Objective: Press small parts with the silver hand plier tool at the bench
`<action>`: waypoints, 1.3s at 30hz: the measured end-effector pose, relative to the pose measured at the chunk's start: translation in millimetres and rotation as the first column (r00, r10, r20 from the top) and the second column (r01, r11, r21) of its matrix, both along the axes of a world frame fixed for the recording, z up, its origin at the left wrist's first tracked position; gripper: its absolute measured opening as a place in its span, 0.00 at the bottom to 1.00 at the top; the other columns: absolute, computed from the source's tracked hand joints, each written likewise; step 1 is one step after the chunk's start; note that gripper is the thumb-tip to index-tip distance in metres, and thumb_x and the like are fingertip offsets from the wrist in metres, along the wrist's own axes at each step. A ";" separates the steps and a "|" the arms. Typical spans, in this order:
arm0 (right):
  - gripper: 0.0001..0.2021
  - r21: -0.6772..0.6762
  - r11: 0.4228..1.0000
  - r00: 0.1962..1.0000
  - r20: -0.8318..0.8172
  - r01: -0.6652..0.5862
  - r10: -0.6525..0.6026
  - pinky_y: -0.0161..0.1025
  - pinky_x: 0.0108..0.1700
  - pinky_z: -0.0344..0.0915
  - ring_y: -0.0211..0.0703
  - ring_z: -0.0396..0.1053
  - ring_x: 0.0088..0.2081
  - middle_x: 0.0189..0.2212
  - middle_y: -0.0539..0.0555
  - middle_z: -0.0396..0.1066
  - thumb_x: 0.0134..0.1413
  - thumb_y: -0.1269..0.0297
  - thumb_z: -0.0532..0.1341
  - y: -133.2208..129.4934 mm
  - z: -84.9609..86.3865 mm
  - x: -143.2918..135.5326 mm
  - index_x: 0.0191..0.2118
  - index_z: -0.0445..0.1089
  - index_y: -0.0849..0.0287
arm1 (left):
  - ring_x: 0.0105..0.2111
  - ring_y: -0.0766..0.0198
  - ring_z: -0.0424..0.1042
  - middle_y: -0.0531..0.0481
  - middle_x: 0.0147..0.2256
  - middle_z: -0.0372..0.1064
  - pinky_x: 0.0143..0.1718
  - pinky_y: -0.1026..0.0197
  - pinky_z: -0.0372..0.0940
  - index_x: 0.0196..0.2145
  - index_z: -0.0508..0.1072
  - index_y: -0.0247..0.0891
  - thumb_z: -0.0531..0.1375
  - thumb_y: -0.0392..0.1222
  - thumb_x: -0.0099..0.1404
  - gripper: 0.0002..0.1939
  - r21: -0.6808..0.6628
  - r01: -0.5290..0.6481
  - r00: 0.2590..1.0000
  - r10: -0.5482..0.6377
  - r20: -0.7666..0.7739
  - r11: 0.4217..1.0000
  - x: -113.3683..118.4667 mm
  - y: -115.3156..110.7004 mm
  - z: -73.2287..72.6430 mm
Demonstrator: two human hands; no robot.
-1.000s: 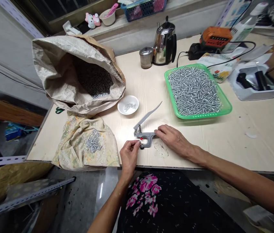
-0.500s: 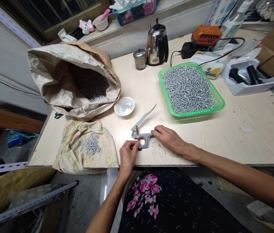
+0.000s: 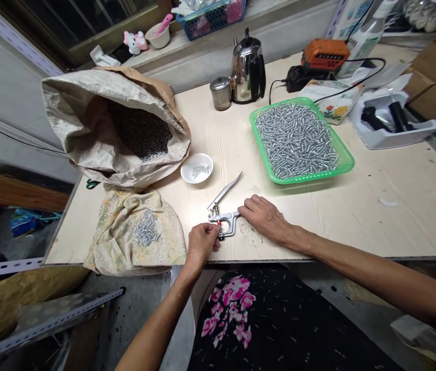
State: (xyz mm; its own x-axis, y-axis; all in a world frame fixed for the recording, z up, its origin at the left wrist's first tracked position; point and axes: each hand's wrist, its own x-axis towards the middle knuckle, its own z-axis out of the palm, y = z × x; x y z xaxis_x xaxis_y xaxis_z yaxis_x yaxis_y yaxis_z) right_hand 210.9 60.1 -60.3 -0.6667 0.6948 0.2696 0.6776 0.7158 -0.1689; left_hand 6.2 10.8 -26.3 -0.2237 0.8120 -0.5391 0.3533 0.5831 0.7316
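Shift of the pliers [image 3: 227,217] and both hands within one second.
The head view has swung slightly, setting the desk [image 3: 356,216] farther left in view. The pliers have turned a little, the upper lever [image 3: 223,194] now appearing shorter. The left hand [image 3: 201,241] has rolled, exposing curled fingers below its thumb; the right hand's [image 3: 264,219] knuckles have bunched higher over the lower handle.

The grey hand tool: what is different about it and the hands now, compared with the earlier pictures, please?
The lever of the grey hand tool has tipped lower, its end nearer to the right hand. Nothing was visibly taken or let go: the right hand keeps holding the tool, and the left hand keeps its fingertips by the red part. The white bowl and the green tray stayed in place.
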 end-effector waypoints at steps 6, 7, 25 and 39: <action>0.20 -0.085 0.994 0.998 -0.009 -0.062 0.062 0.48 0.50 0.60 0.56 0.58 0.56 0.56 0.64 0.63 0.55 0.60 0.66 20.4 19.8 9.4 0.52 0.67 0.60 | 0.12 0.69 0.64 0.56 0.12 0.64 0.16 0.68 0.62 0.26 0.74 0.34 0.62 0.40 0.58 0.07 -0.026 -0.004 1.000 0.004 0.021 1.000 -0.9 1.7 2.1; 0.30 -0.083 0.994 0.997 -0.015 -0.071 0.070 0.51 0.54 0.59 0.60 0.54 0.61 0.61 0.66 0.57 0.51 0.57 0.69 27.1 22.4 10.9 0.58 0.63 0.61 | 0.11 0.69 0.63 0.56 0.12 0.64 0.15 0.69 0.61 0.26 0.73 0.33 0.61 0.40 0.59 0.07 -0.027 -0.002 1.000 0.003 0.014 1.000 -0.6 1.9 3.1; 0.29 -0.204 0.969 0.938 0.286 -0.140 0.196 0.49 0.46 0.61 0.55 0.62 0.44 0.42 0.61 0.68 0.45 0.43 0.67 69.9 44.8 -1.5 0.45 0.67 0.62 | 0.13 0.69 0.65 0.56 0.13 0.65 0.18 0.68 0.64 0.28 0.72 0.32 0.60 0.39 0.62 0.08 -0.039 -0.034 0.999 0.033 -0.024 0.999 6.6 0.0 10.5; 0.14 -0.282 0.956 0.977 0.168 -0.077 0.129 0.43 0.42 0.63 0.51 0.63 0.43 0.41 0.59 0.67 0.53 0.59 0.67 42.5 42.0 6.9 0.40 0.66 0.61 | 0.55 0.46 0.64 0.37 0.54 0.66 0.54 0.45 0.64 0.53 0.67 0.33 0.63 0.41 0.63 0.22 0.309 0.701 0.578 -0.258 -0.774 0.642 23.8 7.1 8.5</action>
State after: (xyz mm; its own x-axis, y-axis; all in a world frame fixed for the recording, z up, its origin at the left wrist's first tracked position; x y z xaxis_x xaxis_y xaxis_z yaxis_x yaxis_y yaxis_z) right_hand 217.7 102.5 -18.3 -0.7584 0.6496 -0.0533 0.6402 0.7272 -0.2474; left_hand 30.0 17.9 -17.8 0.2151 0.9683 0.1268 0.9184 -0.2447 0.3109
